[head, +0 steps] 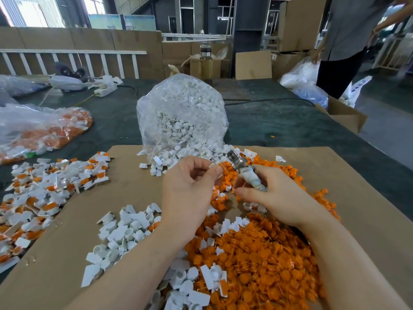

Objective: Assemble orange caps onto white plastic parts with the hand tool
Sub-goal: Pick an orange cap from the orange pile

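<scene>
At nine o'clock, a heap of assembled white-and-orange pieces (44,186) marks work done. Centre: the left hand (190,189) pinches a small white-and-orange part (218,166) at its fingertips; the right hand (274,195) is clenched around the hand tool (248,173). From five to three o'clock, loose orange caps (263,253) and white parts (125,231) remain, plus a full bag (181,113) at twelve; much seems left.

Orange caps (263,260), white plastic parts (127,233), brown cardboard sheet (348,180), dark green table (279,124).

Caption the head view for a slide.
Right hand grips the tool while left hand pinches an orange cap above cap pile.
</scene>
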A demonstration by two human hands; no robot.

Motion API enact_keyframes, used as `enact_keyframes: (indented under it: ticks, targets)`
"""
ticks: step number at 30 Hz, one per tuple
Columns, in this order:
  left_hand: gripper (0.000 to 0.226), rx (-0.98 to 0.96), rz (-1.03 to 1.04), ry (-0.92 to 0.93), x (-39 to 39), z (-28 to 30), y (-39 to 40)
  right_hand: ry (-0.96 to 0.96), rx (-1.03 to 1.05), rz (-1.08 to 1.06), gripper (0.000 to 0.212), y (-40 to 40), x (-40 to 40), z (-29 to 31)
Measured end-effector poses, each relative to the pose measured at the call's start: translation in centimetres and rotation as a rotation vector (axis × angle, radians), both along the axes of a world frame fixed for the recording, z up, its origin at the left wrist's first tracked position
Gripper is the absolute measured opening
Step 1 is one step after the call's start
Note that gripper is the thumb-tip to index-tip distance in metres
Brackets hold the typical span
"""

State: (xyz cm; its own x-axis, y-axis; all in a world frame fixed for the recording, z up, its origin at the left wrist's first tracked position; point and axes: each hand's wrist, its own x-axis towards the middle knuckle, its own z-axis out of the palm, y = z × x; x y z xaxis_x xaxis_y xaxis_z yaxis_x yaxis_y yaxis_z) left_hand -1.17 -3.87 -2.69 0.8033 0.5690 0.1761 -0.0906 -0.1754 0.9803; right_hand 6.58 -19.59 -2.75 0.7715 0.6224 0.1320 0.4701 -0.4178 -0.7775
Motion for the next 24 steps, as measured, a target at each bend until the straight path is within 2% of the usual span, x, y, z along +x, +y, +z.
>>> enact_keyframes:
  ticks: [9,15,21,24]
  targets:
    - [0.008,-0.028,-0.036,-0.04,-0.2,0.3,0.0,-0.005,-0.07,0.06,0.007,0.4,-0.5,0.1]
    - [0.007,-0.156,-0.049,-0.06,0.0,0.4,0.1,-0.078,-0.112,0.026,0.02,1.0,-0.8,-0.2]
    - [0.005,-0.186,-0.038,-0.055,0.1,0.4,0.2,-0.136,-0.167,0.002,0.01,1.2,-0.5,-0.6]
    - [0.003,-0.271,-0.073,-0.003,0.1,0.3,0.4,-0.19,-0.191,-0.039,0.007,1.4,-0.5,-0.6]
